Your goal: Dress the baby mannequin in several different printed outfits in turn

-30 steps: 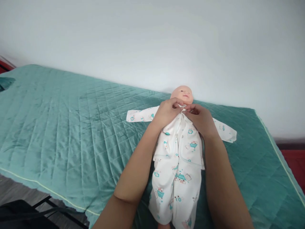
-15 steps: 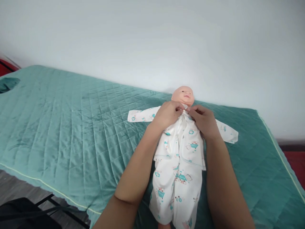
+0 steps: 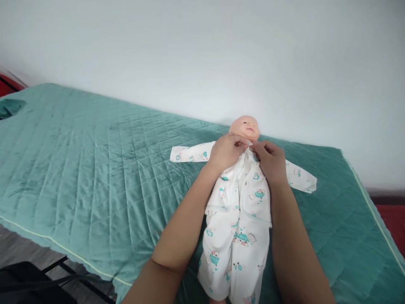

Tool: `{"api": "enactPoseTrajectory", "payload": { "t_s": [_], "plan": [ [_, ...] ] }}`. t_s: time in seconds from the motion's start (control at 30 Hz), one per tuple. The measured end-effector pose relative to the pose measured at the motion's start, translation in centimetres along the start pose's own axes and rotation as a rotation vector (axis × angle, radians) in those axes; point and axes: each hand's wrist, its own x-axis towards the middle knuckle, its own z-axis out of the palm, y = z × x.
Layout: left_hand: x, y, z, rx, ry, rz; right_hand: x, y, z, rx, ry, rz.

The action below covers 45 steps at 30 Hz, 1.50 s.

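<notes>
A baby doll [image 3: 245, 126] lies on its back, dressed in a white printed shirt [image 3: 232, 185] and matching trousers [image 3: 234, 257]. Both sleeves stretch out to the sides, and no doll hands show at the cuffs. At the neckline, my left hand [image 3: 228, 150] pinches the collar edge from the left. My right hand [image 3: 270, 160] pinches the collar from the right, its fingertips close to those of the left. Whatever fastening lies between the fingers is too small to make out. Down the chest the shirt's front edges meet.
A green quilted cover [image 3: 95, 169] lies over the bed under the doll. Behind it rises a white wall [image 3: 190, 55]. Red objects show at the far left and right edges. A dark item [image 3: 31, 283] and black metal bars are at the lower left.
My fingertips have shifted slightly at the collar, and a little more of the white neckline shows between them. The doll lies as before.
</notes>
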Motion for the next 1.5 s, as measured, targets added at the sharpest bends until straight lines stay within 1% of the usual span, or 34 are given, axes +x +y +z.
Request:
{"api": "enactPoseTrajectory", "payload": {
  "t_s": [0.1,0.23,0.47,0.6,0.9,1.03,1.23,1.33,1.5],
  "plan": [
    [0.1,0.0,0.0,-0.051,0.012,-0.033,0.0,0.1,0.0,0.022,-0.007,-0.017],
    [0.1,0.1,-0.1,-0.047,0.002,-0.071,-0.1,0.2,0.1,0.033,-0.007,-0.055],
    [0.0,0.4,0.1,-0.001,-0.003,-0.109,-0.1,0.3,0.2,0.029,-0.002,-0.029],
    [0.0,0.5,0.1,-0.021,-0.001,-0.147,-0.1,0.3,0.3,0.048,0.002,-0.071],
    [0.3,-0.1,0.0,-0.177,-0.028,-0.223,-0.2,0.4,0.2,0.036,-0.058,-0.154],
    [0.4,-0.2,0.1,-0.160,-0.015,-0.245,-0.3,0.3,0.2,0.011,-0.079,-0.201],
    [0.4,-0.5,0.3,-0.175,0.001,-0.217,-0.3,0.1,0.1,-0.030,-0.084,-0.200],
    [0.4,-0.5,0.4,-0.143,0.041,-0.204,-0.3,0.0,0.1,-0.023,-0.088,-0.192],
    [0.5,-0.7,0.7,-0.099,0.093,-0.173,-0.5,-0.2,0.1,-0.024,-0.072,-0.126]
  ]
}}
